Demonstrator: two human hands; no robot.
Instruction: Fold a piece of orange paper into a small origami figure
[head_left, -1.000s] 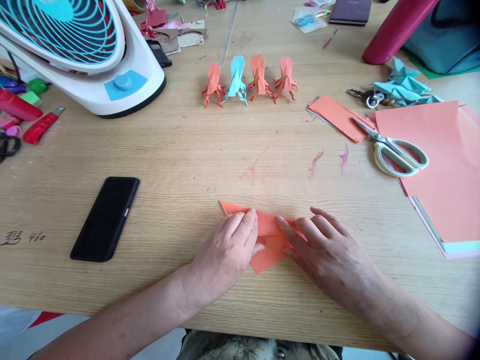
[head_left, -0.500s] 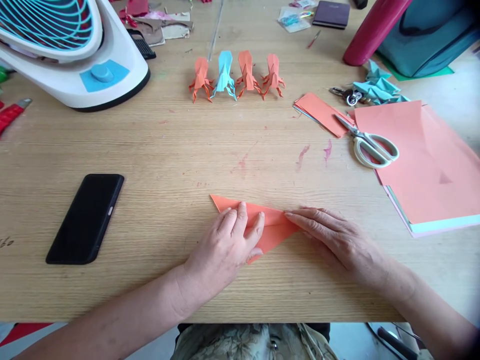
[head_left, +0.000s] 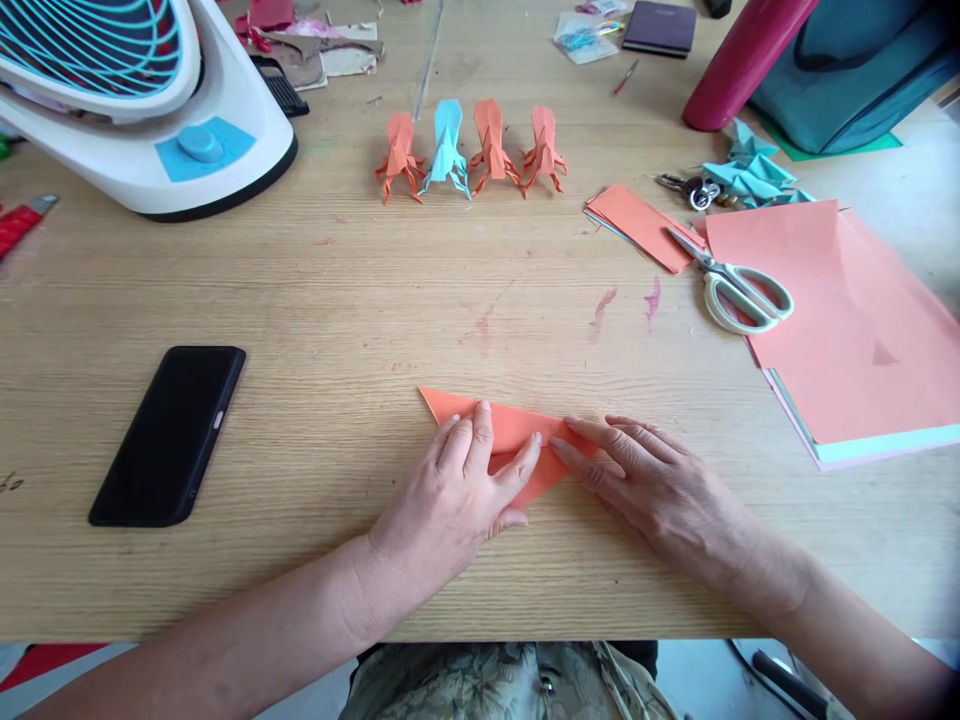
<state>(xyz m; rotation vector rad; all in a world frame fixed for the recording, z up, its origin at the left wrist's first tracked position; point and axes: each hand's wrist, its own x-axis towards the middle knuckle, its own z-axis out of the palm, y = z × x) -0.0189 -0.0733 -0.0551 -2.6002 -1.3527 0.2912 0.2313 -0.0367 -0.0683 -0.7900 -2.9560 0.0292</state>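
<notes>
An orange sheet of origami paper (head_left: 517, 428), folded into a pointed triangular shape, lies flat on the table near its front edge. My left hand (head_left: 461, 470) rests on the paper's left and middle part with fingers spread, pressing it down. Fingertips of my right hand (head_left: 649, 480) lie on the paper's right end, fingers stretched and slightly apart. Part of the paper is hidden under both hands.
Several folded paper figures (head_left: 446, 150) stand in a row at the back. Scissors (head_left: 742, 290) lie on orange paper sheets (head_left: 802, 390) at right, beside cut strips (head_left: 637, 222). A phone (head_left: 169, 435) lies at left, below a white fan (head_left: 247, 130). A magenta bottle (head_left: 739, 70) is at back right.
My right hand has shifted slightly left onto the paper, its fingers spreading apart. My left thumb and index finger have moved a little to the right.
</notes>
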